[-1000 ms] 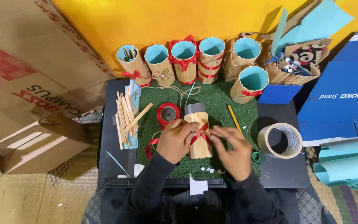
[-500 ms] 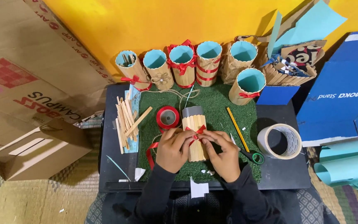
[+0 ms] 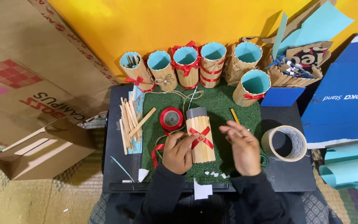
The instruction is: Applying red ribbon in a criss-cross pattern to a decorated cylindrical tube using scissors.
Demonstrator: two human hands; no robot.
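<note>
Your left hand rests its fingertips against the stick-clad tube, which lies on its side on the green mat in the middle of the bench, pinned so the crossed red ribbon stays put. Your right hand hovers just beside it, fingers spread, holding nothing. The ribbon spool sits close by the tube's upper end (within easy reach), loose sticks lying to its left. A tape roll lies at the right. Behind, finished tubes stand against the yellow wall; printed brown cartons lean left, a blue box right.
</note>
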